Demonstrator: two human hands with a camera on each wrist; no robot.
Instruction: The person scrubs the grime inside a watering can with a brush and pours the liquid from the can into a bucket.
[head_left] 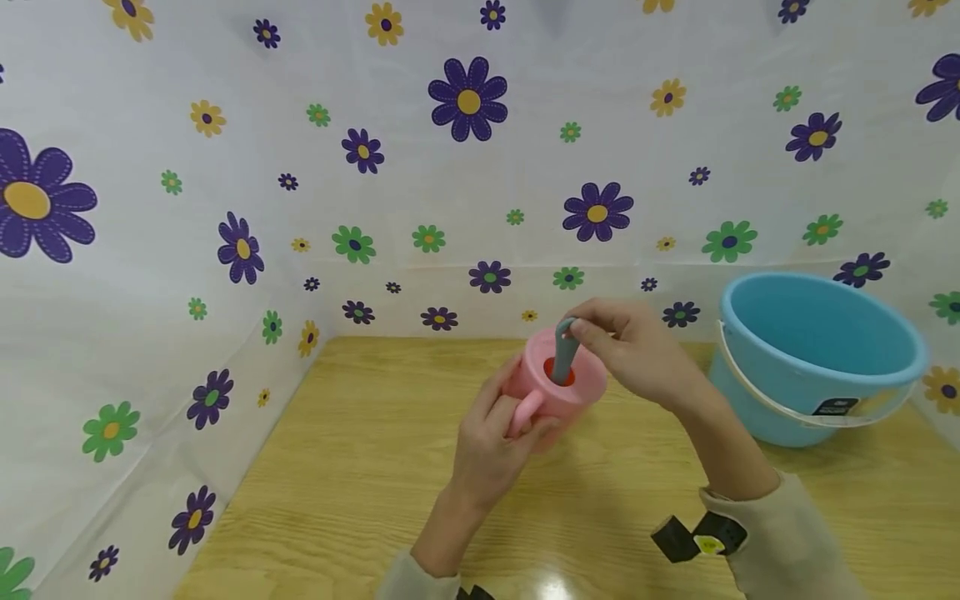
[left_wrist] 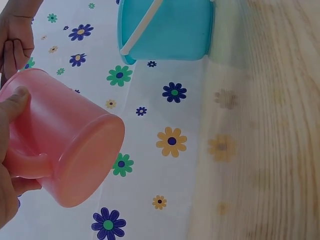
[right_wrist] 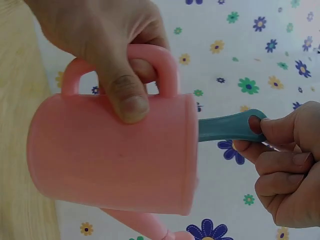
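A pink toy watering can [head_left: 588,390] is held tilted above the table by my left hand [head_left: 486,446]. In the right wrist view, its fingers pass through the loop handle [right_wrist: 170,70] and the thumb lies along the wall. The can's pink spout [right_wrist: 142,225] shows on the side opposite the loop. My right hand [head_left: 637,350] pinches the holed end of a grey-blue tool handle [head_left: 565,357] between thumb and fingers. That handle goes in through the can's round opening, where something red [head_left: 550,367] shows around it. The tool's lower end is hidden inside.
A light blue bucket [head_left: 795,404] with a white bail handle [head_left: 750,387] stands on the wooden table [head_left: 337,483] at the right. White cloth [head_left: 420,183] printed with flowers hangs behind the table and along its left side.
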